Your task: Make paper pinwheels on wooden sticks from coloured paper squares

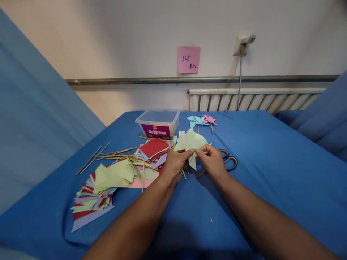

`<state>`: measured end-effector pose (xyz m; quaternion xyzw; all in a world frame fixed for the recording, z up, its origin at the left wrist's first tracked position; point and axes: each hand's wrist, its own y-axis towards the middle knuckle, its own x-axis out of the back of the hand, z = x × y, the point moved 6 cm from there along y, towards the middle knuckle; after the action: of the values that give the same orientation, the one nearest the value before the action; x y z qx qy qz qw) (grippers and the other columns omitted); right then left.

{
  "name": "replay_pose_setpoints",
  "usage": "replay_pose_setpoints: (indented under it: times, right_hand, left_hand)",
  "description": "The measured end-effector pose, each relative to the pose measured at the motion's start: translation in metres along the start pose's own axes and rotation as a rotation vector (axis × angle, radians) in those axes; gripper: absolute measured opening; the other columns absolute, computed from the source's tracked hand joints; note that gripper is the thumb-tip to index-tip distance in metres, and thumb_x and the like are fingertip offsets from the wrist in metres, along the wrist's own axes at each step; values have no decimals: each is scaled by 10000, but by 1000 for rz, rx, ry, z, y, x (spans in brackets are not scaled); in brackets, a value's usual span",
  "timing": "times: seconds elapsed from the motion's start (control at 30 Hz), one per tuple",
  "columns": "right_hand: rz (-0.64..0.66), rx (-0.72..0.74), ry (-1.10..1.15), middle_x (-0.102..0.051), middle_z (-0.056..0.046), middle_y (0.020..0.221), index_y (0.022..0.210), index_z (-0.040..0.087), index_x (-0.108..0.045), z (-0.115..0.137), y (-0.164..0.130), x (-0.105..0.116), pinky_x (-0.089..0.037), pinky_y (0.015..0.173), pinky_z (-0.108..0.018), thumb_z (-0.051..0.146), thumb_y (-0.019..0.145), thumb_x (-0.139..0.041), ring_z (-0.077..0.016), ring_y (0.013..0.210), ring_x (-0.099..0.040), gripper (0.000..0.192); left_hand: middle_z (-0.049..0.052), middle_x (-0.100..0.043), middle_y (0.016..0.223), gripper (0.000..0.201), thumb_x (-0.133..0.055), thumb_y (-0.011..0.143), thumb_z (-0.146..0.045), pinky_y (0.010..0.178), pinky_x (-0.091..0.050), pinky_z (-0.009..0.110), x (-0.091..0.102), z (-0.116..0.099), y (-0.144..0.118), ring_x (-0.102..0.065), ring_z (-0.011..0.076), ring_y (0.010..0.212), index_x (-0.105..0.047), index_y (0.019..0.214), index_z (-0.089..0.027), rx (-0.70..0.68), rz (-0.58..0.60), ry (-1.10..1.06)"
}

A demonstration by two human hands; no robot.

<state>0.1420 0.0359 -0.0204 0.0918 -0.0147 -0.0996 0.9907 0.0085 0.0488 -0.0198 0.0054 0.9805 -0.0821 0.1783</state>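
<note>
A pink sticky note is stuck to the wall above the clear plastic box. Handwriting is seen on it in two lines: the upper line appears to read "32" followed by a character, and the lower line holds two characters that cannot be made out. A purple label is fixed to the front wall of the box; a small red emblem and a row of yellow characters are printed on it, too blurred to be read.

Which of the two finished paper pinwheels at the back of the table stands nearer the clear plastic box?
The light blue pinwheel. It sits left of the pink pinwheel, on the side toward the plastic box.
</note>
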Motion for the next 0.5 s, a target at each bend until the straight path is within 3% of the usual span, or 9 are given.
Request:
replay_pose_setpoints:
  times: [0.5]
  right_hand:
    - [-36, -34, 50, -562, 24, 601, 677, 181, -585, -6, 1, -1, -384, 522, -247, 469, 697, -673, -119, 523, -467, 302]
  left_hand:
    - [108, -726, 788, 370, -833, 494, -221, 593, -518, 297, -3, -4, -4, -645, 198, 622, -738, 827, -92, 3, -8, 23]
